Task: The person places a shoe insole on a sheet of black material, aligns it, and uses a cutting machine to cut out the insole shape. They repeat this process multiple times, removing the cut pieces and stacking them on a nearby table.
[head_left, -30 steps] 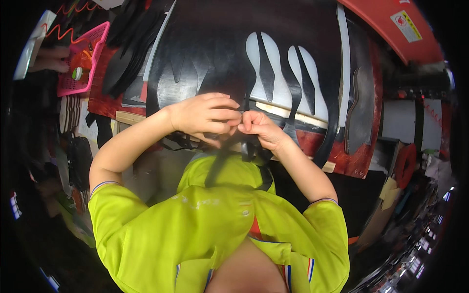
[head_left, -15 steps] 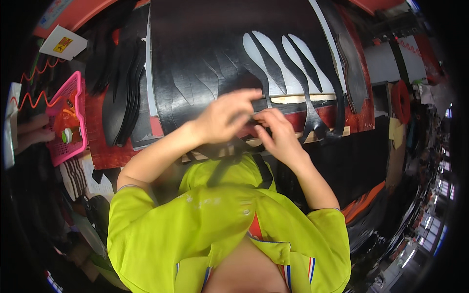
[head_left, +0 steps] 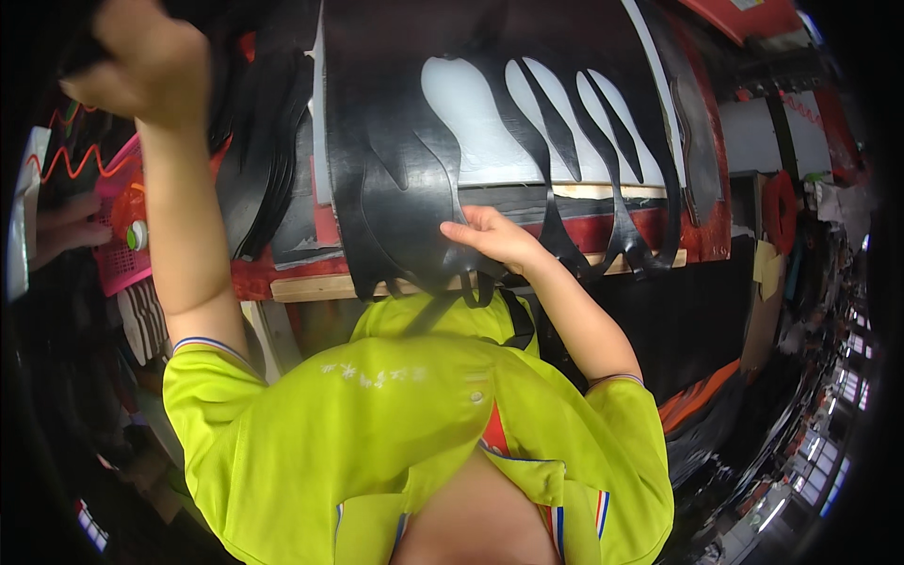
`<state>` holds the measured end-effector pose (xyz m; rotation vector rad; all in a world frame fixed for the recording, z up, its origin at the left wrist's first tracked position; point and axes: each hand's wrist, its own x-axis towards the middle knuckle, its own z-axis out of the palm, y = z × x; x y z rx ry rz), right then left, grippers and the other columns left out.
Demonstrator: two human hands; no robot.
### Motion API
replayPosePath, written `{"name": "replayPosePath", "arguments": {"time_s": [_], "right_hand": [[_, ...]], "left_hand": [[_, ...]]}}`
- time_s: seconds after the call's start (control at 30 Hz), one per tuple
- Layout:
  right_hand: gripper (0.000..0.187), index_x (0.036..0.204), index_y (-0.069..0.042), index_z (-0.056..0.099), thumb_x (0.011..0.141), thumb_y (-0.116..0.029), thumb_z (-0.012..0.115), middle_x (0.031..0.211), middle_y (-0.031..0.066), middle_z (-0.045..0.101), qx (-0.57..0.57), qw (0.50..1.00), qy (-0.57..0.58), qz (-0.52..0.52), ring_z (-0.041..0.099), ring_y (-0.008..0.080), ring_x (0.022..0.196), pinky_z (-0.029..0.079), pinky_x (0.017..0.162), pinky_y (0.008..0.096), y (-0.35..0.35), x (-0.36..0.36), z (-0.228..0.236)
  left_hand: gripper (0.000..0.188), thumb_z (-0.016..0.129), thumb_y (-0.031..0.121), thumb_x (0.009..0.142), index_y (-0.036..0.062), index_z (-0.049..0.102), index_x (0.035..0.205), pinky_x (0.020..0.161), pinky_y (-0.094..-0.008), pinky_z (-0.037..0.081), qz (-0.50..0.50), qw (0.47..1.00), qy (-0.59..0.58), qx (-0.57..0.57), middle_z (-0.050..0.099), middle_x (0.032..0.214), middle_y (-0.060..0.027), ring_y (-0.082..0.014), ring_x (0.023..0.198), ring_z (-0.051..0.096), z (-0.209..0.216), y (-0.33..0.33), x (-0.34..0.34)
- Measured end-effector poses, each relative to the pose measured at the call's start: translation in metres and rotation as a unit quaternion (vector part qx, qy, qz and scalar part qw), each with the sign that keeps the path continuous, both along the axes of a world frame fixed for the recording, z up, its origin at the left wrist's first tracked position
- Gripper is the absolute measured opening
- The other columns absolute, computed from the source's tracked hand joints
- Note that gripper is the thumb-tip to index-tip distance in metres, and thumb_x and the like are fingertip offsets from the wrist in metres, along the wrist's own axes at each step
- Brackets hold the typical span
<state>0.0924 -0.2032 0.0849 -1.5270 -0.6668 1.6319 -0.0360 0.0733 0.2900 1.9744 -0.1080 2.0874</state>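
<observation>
A black rubber-like sheet (head_left: 330, 132) with long curved cut-outs lies before me, its near edge hanging in narrow strips. White backing (head_left: 471, 113) shows through the openings. My right hand (head_left: 499, 240) is at the near part of the sheet, thumb and fingers closed on the edge by a thin strip beside the widest opening. More curved cut lines run to the left of it. My left hand (head_left: 146, 71) is raised far up at the left, above a stack of curved black pieces; its fingers are curled but smeared by motion, so anything in them is hidden.
The stack of curved black pieces (head_left: 268, 169) lies left of the sheet on the red tabletop. A pink basket (head_left: 122, 254) with a white-and-green capped bottle stands further left, another person's hand (head_left: 75, 221) beside it. A wooden strip (head_left: 311, 288) runs along the near edge.
My left hand has swung from the middle to the far upper left. A wide opening now shows in the sheet where black material lay. My right hand has shifted slightly left.
</observation>
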Motion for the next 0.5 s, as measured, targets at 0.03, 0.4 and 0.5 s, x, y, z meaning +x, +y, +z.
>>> {"name": "replayPosePath", "arguments": {"time_s": [0.03,0.4,0.5], "right_hand": [[0.035,0.117,0.004,0.061,0.097,-0.023,0.063,0.103,0.0078,0.069,-0.004,1.000,0.010,0.007,0.064,0.0100,0.090,0.051,0.081,0.0263,0.003,-0.001,-0.004],[0.026,0.120,-0.003,0.060,0.100,-0.017,0.052,0.112,0.0071,0.067,0.069,0.962,0.261,-0.041,0.065,0.0143,0.102,0.052,0.086,0.0281,-0.005,0.004,-0.009],[0.032,0.124,-0.001,0.056,0.102,-0.024,0.048,0.106,0.0106,0.068,0.025,0.963,0.257,-0.075,0.065,0.0187,0.101,0.051,0.090,0.0308,-0.006,0.002,-0.003]], "left_hand": [[0.018,0.059,0.023,0.094,0.0055,0.064,0.091,0.065,-0.0341,0.050,0.049,0.993,0.094,0.046,0.063,0.084,-0.0103,-0.0239,0.073,0.062,-0.017,-0.015,-0.008],[0.023,0.071,0.038,0.080,0.0192,0.065,0.091,0.104,-0.0551,0.041,-0.228,0.827,0.505,0.091,0.059,0.131,-0.0069,-0.0273,0.122,0.056,-0.198,-0.140,-0.053],[0.018,0.071,0.031,0.076,0.0202,0.065,0.088,0.097,-0.0449,0.049,-0.162,0.849,0.482,0.146,0.061,0.126,-0.0043,-0.0246,0.118,0.058,-0.178,-0.135,-0.040]]}}
